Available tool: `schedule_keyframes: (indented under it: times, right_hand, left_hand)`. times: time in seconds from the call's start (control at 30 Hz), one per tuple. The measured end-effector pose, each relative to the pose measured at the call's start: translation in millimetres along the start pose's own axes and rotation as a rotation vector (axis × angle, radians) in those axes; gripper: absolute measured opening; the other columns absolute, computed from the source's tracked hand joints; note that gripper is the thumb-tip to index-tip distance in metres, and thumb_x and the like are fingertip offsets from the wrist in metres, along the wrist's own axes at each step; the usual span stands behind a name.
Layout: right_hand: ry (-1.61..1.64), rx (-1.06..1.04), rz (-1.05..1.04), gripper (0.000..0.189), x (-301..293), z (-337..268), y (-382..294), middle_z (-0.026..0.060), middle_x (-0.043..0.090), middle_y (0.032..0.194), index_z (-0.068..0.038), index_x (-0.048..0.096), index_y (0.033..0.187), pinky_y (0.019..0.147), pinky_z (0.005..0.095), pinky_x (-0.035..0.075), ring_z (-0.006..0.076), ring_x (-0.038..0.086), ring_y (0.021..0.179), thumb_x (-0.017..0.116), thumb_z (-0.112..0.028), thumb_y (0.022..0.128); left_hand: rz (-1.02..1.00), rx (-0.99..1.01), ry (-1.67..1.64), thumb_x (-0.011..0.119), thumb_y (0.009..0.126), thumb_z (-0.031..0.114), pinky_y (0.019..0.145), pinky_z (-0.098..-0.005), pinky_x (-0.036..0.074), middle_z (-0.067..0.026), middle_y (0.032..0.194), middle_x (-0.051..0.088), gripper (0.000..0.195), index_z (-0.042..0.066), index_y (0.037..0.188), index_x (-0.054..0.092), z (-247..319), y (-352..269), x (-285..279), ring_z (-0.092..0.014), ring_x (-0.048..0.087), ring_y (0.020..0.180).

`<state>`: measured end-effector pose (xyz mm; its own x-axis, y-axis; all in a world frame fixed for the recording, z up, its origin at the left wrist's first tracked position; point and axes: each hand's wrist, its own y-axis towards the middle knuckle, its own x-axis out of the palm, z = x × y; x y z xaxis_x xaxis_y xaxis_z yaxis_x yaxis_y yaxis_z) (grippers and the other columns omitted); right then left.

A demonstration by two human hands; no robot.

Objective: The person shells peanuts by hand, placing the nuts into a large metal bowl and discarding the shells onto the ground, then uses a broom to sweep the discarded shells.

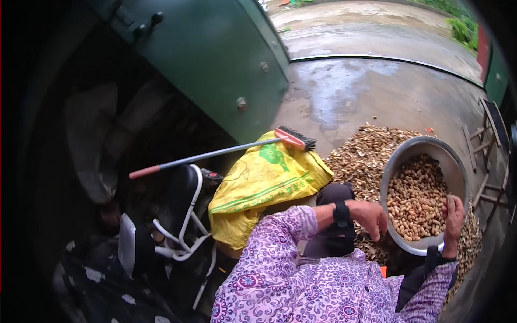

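Observation:
Before me a large grey metal basin [423, 139] stands tilted, holding many unshelled peanuts [416, 198]. My left hand [369, 218], with a black band at the wrist, is by the basin's left rim. Its fingers curl downward above broken peanut shells, and I cannot tell whether anything is between them. My right hand [453, 216] is at the basin's right side, thumb and fingertips drawn together beside the nuts. Whatever those fingers may hold is too small to make out. A heap of peanut shells [363, 149] spreads on the floor around the basin.
To my left lies a yellow woven sack [266, 177] with a broom [218, 152] across it. White-framed metal tubing [190, 214] stands farther left. A green metal door [210, 60] is behind the sack. Wooden stool-like frames [482, 141] are at the right. The doorway opens outdoors.

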<state>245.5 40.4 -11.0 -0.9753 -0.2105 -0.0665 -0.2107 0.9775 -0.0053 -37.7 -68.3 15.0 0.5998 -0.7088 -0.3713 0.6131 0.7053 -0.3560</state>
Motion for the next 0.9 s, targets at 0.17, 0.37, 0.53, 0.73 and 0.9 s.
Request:
schedule_keyframes:
  times: [0.17,0.37,0.53,0.73,0.9]
  right_hand:
    - [0.168,0.051,-0.01,0.015,-36.6,3.1,-21.0,-0.0043,0.047,0.071,-0.007,0.051,0.091,0.047,0.0127,0.029,0.0007,0.04,0.056,0.048,-0.021,0.088]
    - [0.188,0.011,0.164,0.014,-61.5,-35.6,-59.6,-0.0044,0.046,0.07,-0.008,0.051,0.089,0.048,0.0136,0.03,0.0012,0.04,0.058,0.047,-0.021,0.089]
    - [-0.105,-0.007,0.24,0.015,-70.3,-70.7,-79.5,-0.004,0.048,0.069,-0.008,0.051,0.082,0.049,0.0147,0.031,0.0011,0.038,0.056,0.047,-0.021,0.088]
    - [-0.161,-0.034,0.342,0.015,-50.2,-95.5,-92.3,-0.0036,0.05,0.067,-0.007,0.052,0.08,0.049,0.0142,0.036,0.0005,0.044,0.054,0.051,-0.021,0.086]
    - [-0.211,0.004,0.331,0.017,-28.7,-106.3,-101.2,-0.0026,0.052,0.067,-0.006,0.053,0.08,0.049,0.0146,0.037,0.0009,0.047,0.054,0.052,-0.021,0.086]
  left_hand:
    - [0.696,-0.288,0.006,0.065,0.071,0.032,0.084,-0.0312,0.043,-0.0131,0.103,0.058,0.047,0.001,0.105,0.056,-42.4,-98.8,-96.9,-0.023,0.054,0.098]
    - [1.127,-1.178,0.67,0.061,0.066,0.041,0.08,-0.0422,0.042,-0.0118,0.1,0.059,0.045,0.012,0.101,0.06,-105.3,-275.2,-156.4,-0.028,0.055,0.096]
    - [1.25,-1.415,0.739,0.064,0.066,0.034,0.088,-0.0415,0.038,-0.0151,0.109,0.054,0.053,0.008,0.111,0.053,-149.3,-378.6,-138.5,-0.03,0.048,0.105]
    - [1.134,-1.698,0.802,0.063,0.062,0.03,0.089,-0.0441,0.026,-0.0108,0.104,0.051,0.04,0.015,0.097,0.055,-194.7,-405.2,-123.1,-0.028,0.042,0.106]
    - [0.921,-1.794,0.925,0.062,0.066,0.029,0.09,-0.0422,0.024,-0.0068,0.103,0.055,0.033,0.018,0.097,0.058,-196.5,-408.4,-127.8,-0.024,0.046,0.103]
